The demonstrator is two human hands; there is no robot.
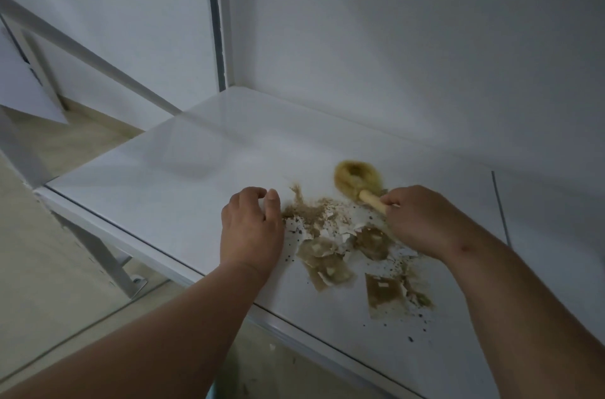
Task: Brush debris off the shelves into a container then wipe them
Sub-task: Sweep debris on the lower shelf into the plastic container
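A person leans over a white shelf and works a small round brush at a heap of debris lying near the shelf's front edge. The right hand is wrapped around the brush's pale wooden handle, on the right of the heap, with the bristle head pressed to the shelf just behind the heap, a position that looks chosen to drag the mess forward and leftward. The left hand rests on the shelf at the heap's left side, holding nothing, fingers loosely curved and thumb apart, so that it seems to serve as a wall against which the sweepings can gather.

The debris is a mix of fine brown powder, dark specks, pale torn flakes and several stained brownish paper pieces, the largest lying on the near side of the heap, closest to the shelf's edge. Stray specks trail to the right of the heap and toward the person.

No container can be seen, so the crumbs are probably being bunched first and tipped off the front edge afterward. Wiping has not begun; no cloth is visible. Beyond the heap, the shelf runs back to a white wall and an upright post.
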